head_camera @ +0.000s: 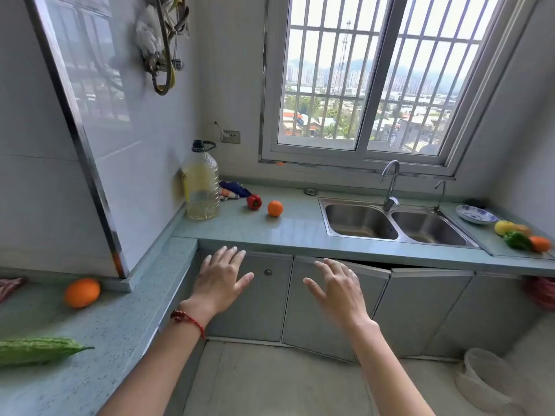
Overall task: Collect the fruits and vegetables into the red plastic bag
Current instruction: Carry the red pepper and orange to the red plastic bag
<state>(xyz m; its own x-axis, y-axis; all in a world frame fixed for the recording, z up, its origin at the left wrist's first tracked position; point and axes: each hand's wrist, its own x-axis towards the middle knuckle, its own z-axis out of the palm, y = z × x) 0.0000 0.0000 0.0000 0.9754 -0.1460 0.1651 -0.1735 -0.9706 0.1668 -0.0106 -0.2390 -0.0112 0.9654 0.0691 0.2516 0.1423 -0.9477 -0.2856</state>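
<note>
Both hands, left (220,280) and right (338,291), are spread open and empty: collecting hasn't begun. Oranges (82,292) (275,208), pepper (254,201) and gourd (39,351) lie scattered on the counter (300,232); a red bag (542,292) seemingly sits far right. Next: fetch it.

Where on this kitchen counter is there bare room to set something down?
Bare counter lies between the orange and the sink, and between the bitter gourd and the near orange. The strip right of the sink is crowded with produce.
</note>
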